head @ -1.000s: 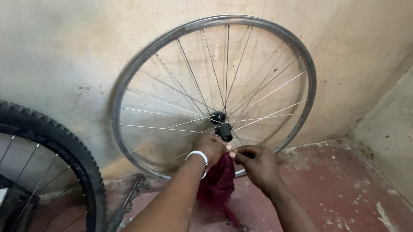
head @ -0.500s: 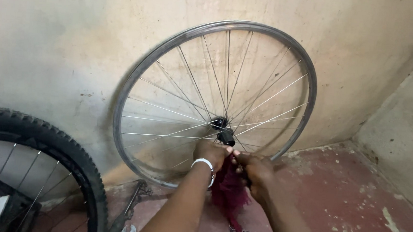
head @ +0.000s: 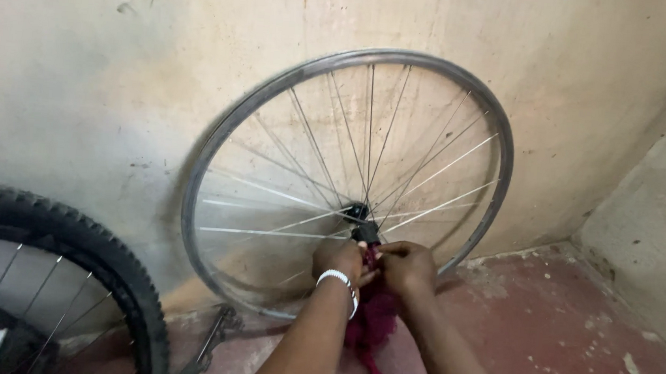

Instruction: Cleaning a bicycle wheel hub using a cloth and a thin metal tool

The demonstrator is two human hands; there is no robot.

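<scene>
A bare silver spoked bicycle wheel (head: pixel 349 184) leans against the stained beige plaster wall (head: pixel 104 74), standing on the worn red concrete floor (head: pixel 574 340) near the room's corner. A black knobby-tyred wheel (head: pixel 65 269) sits at the floor's left edge. Left hand (head: pixel 339 259) and right hand (head: pixel 407 266) are both closed on a dark red rag (head: pixel 373 325) just below the wheel's black hub (head: pixel 362 222).

No packages, labels, signs or screens in view.
</scene>
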